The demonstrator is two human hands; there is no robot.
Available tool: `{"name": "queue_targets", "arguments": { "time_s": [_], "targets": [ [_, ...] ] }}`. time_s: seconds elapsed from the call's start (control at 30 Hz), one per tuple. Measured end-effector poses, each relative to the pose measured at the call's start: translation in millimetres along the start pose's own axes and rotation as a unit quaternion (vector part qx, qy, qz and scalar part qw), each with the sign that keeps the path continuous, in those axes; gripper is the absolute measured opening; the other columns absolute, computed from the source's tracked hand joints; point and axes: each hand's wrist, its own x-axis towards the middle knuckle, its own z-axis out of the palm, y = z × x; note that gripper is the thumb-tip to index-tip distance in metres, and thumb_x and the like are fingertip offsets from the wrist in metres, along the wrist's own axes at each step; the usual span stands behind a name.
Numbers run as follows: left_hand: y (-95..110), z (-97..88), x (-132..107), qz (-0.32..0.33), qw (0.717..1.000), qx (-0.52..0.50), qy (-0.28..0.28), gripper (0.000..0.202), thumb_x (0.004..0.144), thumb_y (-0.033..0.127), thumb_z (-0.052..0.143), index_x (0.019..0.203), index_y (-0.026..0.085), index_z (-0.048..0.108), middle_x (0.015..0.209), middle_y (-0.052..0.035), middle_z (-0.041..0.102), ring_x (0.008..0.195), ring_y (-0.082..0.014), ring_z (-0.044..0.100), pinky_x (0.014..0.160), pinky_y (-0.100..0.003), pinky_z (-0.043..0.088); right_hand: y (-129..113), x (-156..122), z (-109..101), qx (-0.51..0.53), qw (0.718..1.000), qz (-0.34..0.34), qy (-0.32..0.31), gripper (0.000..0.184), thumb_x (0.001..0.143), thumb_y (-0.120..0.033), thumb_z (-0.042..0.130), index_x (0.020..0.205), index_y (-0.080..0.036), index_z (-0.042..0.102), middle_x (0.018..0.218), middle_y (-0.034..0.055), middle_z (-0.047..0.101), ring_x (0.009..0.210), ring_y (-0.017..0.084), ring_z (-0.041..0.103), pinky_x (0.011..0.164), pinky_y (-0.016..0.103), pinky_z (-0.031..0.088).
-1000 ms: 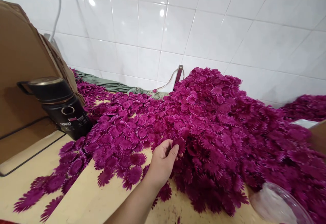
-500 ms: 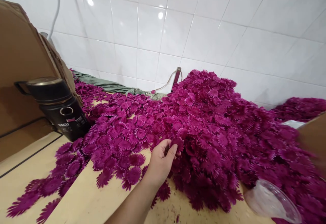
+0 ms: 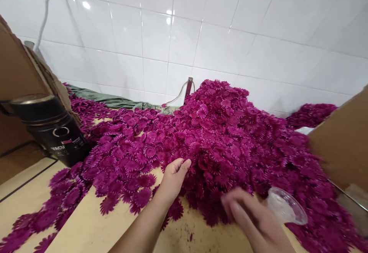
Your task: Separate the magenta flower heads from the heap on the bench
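A big heap of purple fabric flowers [image 3: 230,138] covers the pale table [image 3: 92,226] and rises against the tiled wall. My left hand [image 3: 172,178] rests at the heap's near edge, its thumb and fingers pinched together on a purple flower. My right hand [image 3: 247,216] is low on the right, just in front of the heap and smeared by motion. A clear plastic cup [image 3: 286,209] lies right beside it; whether the hand holds the cup is unclear.
A black vacuum flask [image 3: 48,130] stands at the left, in front of a leaning cardboard sheet [image 3: 17,69]. A cardboard box flap [image 3: 342,142] juts in from the right. Green cloth [image 3: 115,101] and a cable lie along the wall behind the flowers.
My right hand has come into view from the lower right, and the clear cup has moved left with it. The view has shifted right. My left hand stays at the heap's edge.
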Motion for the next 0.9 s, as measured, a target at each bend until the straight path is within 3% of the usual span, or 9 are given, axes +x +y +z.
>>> {"name": "queue_targets", "arguments": {
  "time_s": [0.07, 0.2, 0.3, 0.4, 0.5, 0.63, 0.73, 0.8, 0.9],
  "targets": [
    [3, -0.3, -2, -0.016, 0.999, -0.017, -0.037, 0.047, 0.062, 0.059, 0.056, 0.052, 0.019, 0.032, 0.047, 0.0089, 0.027, 0.044, -0.0059, 0.021, 0.043, -0.02, 0.019, -5, 40, 9, 0.041, 0.996, 0.008, 0.074, 0.023, 0.083, -0.037, 0.043, 0.096, -0.021, 0.054, 0.088, 0.0061, 0.059, 0.081, 0.018, 0.056, 0.072, 0.03, 0.047],
    [9, -2.7, -5, -0.003, 0.997, -0.024, -0.068, 0.051, 0.06, 0.064, 0.054, 0.047, 0.018, 0.035, 0.044, 0.0079, 0.03, 0.043, -0.0061, 0.023, 0.043, -0.021, 0.019, -13, 81, 32, 0.158, 0.987, 0.015, -0.038, 0.019, 0.079, -0.036, 0.047, 0.079, -0.017, 0.052, 0.072, 0.0019, 0.056, 0.07, 0.014, 0.053, 0.066, 0.027, 0.044],
    [12, -1.9, -5, 0.009, 0.997, 0.01, -0.076, 0.053, 0.058, 0.067, 0.053, 0.044, 0.018, 0.036, 0.043, 0.0074, 0.03, 0.043, -0.0063, 0.023, 0.043, -0.021, 0.02, -14, 83, 41, 0.198, 0.979, 0.01, -0.043, 0.02, 0.077, -0.035, 0.048, 0.068, -0.017, 0.048, 0.06, -0.0022, 0.048, 0.057, 0.011, 0.045, 0.056, 0.023, 0.04],
    [15, 2.6, -8, 0.02, 0.996, 0.062, -0.067, 0.053, 0.061, 0.066, 0.05, 0.044, 0.019, 0.036, 0.043, 0.0067, 0.03, 0.043, -0.007, 0.025, 0.044, -0.021, 0.022, -13, 84, 38, 0.167, 0.985, 0.001, 0.049, 0.02, 0.076, -0.033, 0.049, 0.064, -0.018, 0.046, 0.055, -0.0046, 0.041, 0.051, 0.008, 0.038, 0.049, 0.021, 0.035],
    [20, 3.9, -16, 0.037, 0.995, 0.087, -0.029, 0.051, 0.067, 0.064, 0.046, 0.045, 0.02, 0.032, 0.045, 0.0069, 0.027, 0.044, -0.0074, 0.024, 0.043, -0.021, 0.023, -12, 97, 25, 0.162, 0.973, -0.001, 0.164, 0.021, 0.074, -0.033, 0.052, 0.061, -0.018, 0.045, 0.054, -0.005, 0.041, 0.051, 0.009, 0.043, 0.052, 0.022, 0.039],
    [35, -7.9, -25, 0.069, 0.988, 0.137, 0.014, 0.045, 0.077, 0.052, 0.04, 0.047, 0.02, 0.033, 0.045, 0.0064, 0.03, 0.042, -0.0076, 0.027, 0.043, -0.021, 0.026, -9, 115, -8, 0.333, 0.888, 0.074, 0.31, 0.028, 0.066, -0.04, 0.061, 0.065, -0.019, 0.042, 0.067, -0.002, 0.057, 0.059, 0.012, 0.059, 0.057, 0.027, 0.048],
    [50, -14.7, -12, 0.072, 0.974, 0.214, -0.002, 0.036, 0.077, 0.044, 0.045, 0.051, 0.019, 0.041, 0.048, 0.005, 0.038, 0.046, -0.0091, 0.037, 0.047, -0.021, 0.032, -9, 115, -23, 0.388, 0.891, 0.089, 0.217, 0.036, 0.057, -0.042, 0.07, 0.066, -0.018, 0.045, 0.075, 0.0013, 0.064, 0.057, 0.012, 0.06, 0.052, 0.025, 0.048],
    [57, -13.2, 9, 0.084, 0.96, 0.267, -0.008, 0.021, 0.074, 0.039, 0.051, 0.068, 0.018, 0.052, 0.061, 0.0019, 0.052, 0.057, -0.0126, 0.048, 0.055, -0.024, 0.04, -8, 111, -23, 0.412, 0.896, 0.072, 0.15, 0.037, 0.054, -0.04, 0.073, 0.064, -0.017, 0.047, 0.065, -0.0012, 0.062, 0.052, 0.008, 0.056, 0.049, 0.02, 0.045],
    [59, -6.3, 42, 0.13, 0.932, 0.338, 0.027, 0.032, 0.068, 0.029, 0.057, 0.097, 0.015, 0.055, 0.096, -0.0082, 0.058, 0.087, -0.0203, 0.055, 0.078, -0.033, 0.043, -1, 104, -13, 0.447, 0.88, 0.069, 0.148, 0.038, 0.048, -0.033, 0.077, 0.062, -0.018, 0.046, 0.051, -0.0083, 0.053, 0.046, 0.004, 0.047, 0.048, 0.016, 0.04]
  ]
}}
